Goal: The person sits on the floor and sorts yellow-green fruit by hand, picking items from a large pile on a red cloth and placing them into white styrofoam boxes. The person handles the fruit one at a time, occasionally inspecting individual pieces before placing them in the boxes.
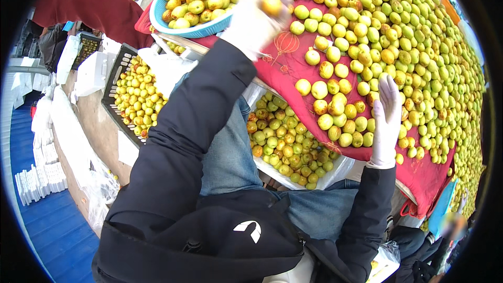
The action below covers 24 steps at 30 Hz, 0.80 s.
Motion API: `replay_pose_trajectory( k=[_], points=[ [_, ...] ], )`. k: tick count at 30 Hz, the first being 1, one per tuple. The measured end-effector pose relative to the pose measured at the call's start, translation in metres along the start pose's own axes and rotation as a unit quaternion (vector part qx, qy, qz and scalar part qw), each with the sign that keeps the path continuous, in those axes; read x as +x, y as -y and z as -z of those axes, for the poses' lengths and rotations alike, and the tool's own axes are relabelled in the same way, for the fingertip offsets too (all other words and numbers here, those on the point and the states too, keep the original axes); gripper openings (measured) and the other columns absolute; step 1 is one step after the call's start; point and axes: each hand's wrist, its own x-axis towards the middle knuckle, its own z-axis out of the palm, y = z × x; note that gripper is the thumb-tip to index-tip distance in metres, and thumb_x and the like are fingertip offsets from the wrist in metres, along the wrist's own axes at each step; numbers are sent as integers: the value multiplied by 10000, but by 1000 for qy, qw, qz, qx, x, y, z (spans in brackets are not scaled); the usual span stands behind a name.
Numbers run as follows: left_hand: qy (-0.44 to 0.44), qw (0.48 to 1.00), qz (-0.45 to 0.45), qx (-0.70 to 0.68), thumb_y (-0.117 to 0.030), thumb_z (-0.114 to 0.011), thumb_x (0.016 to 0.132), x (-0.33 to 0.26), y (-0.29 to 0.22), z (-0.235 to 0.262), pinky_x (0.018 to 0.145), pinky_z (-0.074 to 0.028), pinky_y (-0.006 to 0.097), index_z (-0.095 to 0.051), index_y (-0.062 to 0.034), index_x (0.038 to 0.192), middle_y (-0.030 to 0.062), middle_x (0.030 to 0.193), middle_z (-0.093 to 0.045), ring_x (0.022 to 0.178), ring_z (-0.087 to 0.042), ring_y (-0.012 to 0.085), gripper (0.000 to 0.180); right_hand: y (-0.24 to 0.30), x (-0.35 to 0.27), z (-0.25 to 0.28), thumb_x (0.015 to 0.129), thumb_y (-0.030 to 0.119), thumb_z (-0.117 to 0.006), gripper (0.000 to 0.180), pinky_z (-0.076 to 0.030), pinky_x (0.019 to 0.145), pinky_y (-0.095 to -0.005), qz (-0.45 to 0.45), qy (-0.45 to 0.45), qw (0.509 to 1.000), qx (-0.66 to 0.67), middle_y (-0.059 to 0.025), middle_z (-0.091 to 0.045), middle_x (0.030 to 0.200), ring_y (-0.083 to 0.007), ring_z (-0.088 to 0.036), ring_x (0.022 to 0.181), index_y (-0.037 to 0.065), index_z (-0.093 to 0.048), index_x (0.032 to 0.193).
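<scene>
Fruit, a small yellow-brown round one, sits in the left hand, far and left of centre, just beside the near-right rim of the blue basket. The gloved fingers curl around it, pinching it from below and behind, so only its top face shows toward the camera. It is nearly round, so no long axis can be made out, and I cannot tell which way its stem end points (the glove hides that side). From the held fruit the basket lies to the left, already heaped with similar yellow fruit, and the left hand is clearly the nearer one to it. The right hand is well apart, nearer and to the right, lying flat on the fruit pile that covers the red cloth; its fingers are straight and pressed together, pointing far, gripping nothing. Below the cloth's near edge, a bag-lined box holds more fruit, and a black crate of them stands further left.
</scene>
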Motion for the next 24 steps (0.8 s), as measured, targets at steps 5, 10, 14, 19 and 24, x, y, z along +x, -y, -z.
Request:
replay_pose_trajectory(
  k=[5,10,14,19,24],
  points=[
    [-64,976,-201,-59,-429,-460,1075,-12,-117,29,1010,-510,393,-419,51,1423,240,1374,-535,1225,-571,309,594,-25,-5,35,987,69,-624,561,-361,1209,-389,8,-1,992,-123,-141,-505,1557,-261,-469,1453,34,-466,1524],
    [-16,967,-226,-115,-579,-393,1066,-29,-159,18,1205,-388,505,-253,71,1568,286,1533,-422,1435,-443,410,833,-47,-3,53,933,264,-740,640,-268,1223,-570,59,-50,892,-446,-196,-507,1532,-473,-365,1466,128,-508,1514],
    [30,966,-163,201,-277,-592,1041,-17,-84,6,1051,-512,417,-557,24,1289,233,1407,-562,1296,-571,302,391,-59,-10,26,950,560,-636,791,-159,1180,-734,-73,30,830,-552,-312,-225,1657,-533,-216,1520,205,-364,1603],
    [46,608,-89,787,-323,-582,1051,-8,25,-14,1172,-408,363,-509,-24,1493,141,1531,-526,1432,-478,231,538,-36,-29,-15,931,538,-645,783,-168,1170,-737,49,115,857,-501,-247,-298,1648,-518,-217,1515,180,-405,1585],
    [15,495,111,862,-338,-653,1009,-28,75,-7,1155,-413,386,-519,-50,1478,146,1476,-573,1390,-515,265,567,-11,-45,-27,941,471,-667,661,-140,1204,-709,99,242,878,-402,-150,-453,1590,-498,-286,1505,190,-508,1518]
  ],
)
